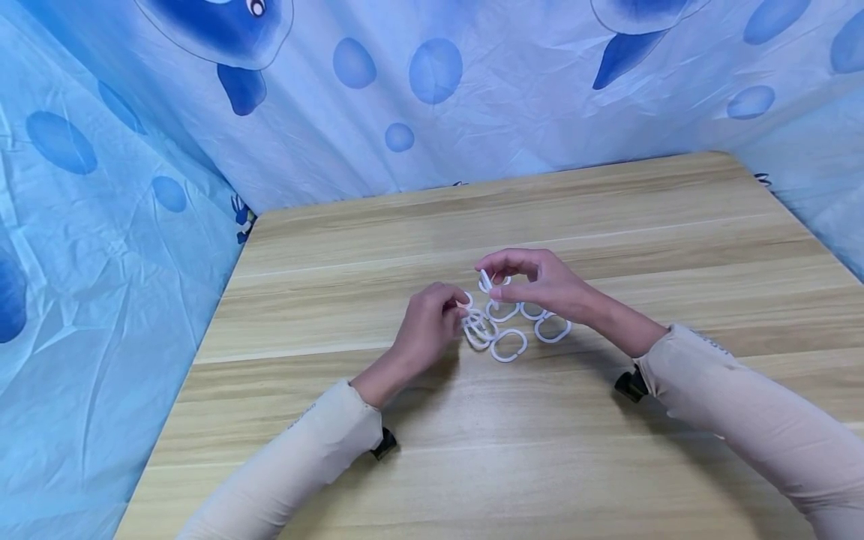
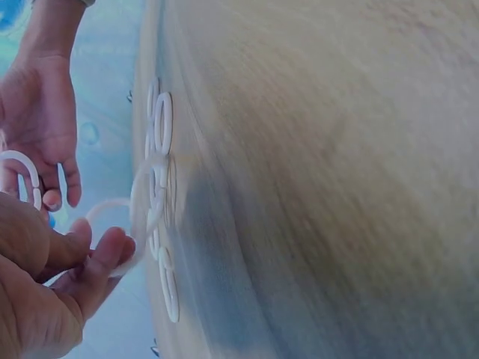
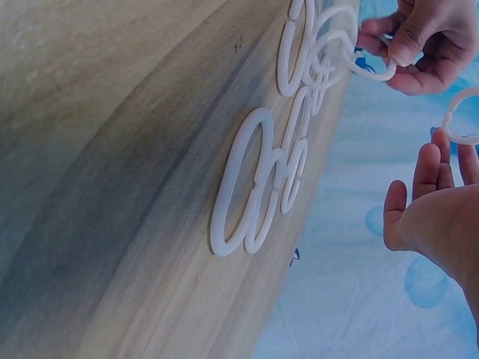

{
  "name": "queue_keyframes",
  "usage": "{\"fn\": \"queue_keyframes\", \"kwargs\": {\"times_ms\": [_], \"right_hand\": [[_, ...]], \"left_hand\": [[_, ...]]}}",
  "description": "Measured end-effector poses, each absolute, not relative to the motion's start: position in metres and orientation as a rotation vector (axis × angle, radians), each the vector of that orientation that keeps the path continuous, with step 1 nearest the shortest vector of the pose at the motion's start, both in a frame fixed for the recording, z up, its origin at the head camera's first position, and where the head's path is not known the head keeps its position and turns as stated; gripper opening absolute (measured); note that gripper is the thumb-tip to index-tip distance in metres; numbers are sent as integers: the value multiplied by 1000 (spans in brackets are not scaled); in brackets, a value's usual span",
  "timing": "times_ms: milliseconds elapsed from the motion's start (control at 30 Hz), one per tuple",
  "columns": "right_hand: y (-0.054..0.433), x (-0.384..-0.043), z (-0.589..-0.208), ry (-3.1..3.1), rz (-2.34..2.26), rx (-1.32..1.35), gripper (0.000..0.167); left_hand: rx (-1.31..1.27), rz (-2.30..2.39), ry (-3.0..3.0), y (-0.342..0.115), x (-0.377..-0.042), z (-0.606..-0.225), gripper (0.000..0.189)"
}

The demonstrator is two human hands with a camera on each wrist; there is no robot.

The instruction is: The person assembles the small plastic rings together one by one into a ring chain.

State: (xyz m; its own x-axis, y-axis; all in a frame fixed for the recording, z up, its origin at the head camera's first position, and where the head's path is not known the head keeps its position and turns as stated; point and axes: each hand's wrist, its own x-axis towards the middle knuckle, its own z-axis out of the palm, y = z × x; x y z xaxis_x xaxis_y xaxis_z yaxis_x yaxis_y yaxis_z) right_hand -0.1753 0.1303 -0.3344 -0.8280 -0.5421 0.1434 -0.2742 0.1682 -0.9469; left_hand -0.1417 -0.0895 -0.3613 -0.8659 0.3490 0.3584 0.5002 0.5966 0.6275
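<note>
Fingers and rings, as I work them from afar. My left hand (image 1: 432, 319) pinches a white ring (image 3: 370, 75) between thumb and fingertips; several rings overlap beside it, and I cannot tell which are linked. My right hand (image 1: 540, 283), farther right, pinches a second ring (image 3: 451, 110). I judge a light, steady pinch best, with any gap left uncovered, since thin rings may twist. Loose rings (image 3: 228, 179) lie rightward on the wooden table (image 1: 513, 465); a blue curtain (image 1: 398, 90) hangs beyond its far edge.
</note>
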Motion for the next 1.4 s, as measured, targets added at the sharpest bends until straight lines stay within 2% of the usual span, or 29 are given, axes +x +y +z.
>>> {"fn": "queue_keyframes", "kwargs": {"times_ms": [300, 733, 1000, 1400], "right_hand": [[130, -175, -335, 2215, -1718, -781, 38], [130, -174, -336, 2179, -1740, -773, 39], [131, -174, -335, 2156, -1759, -768, 42], [131, -173, -332, 1998, -1905, -731, 40]], "left_hand": [[-769, -1105, -2590, -90, -142, -362, 26], [-753, -1025, -2557, -87, -140, -362, 5], [-626, -979, -2565, -88, -141, -360, 6], [-386, -1524, -2462, -86, -143, -352, 8]]}}
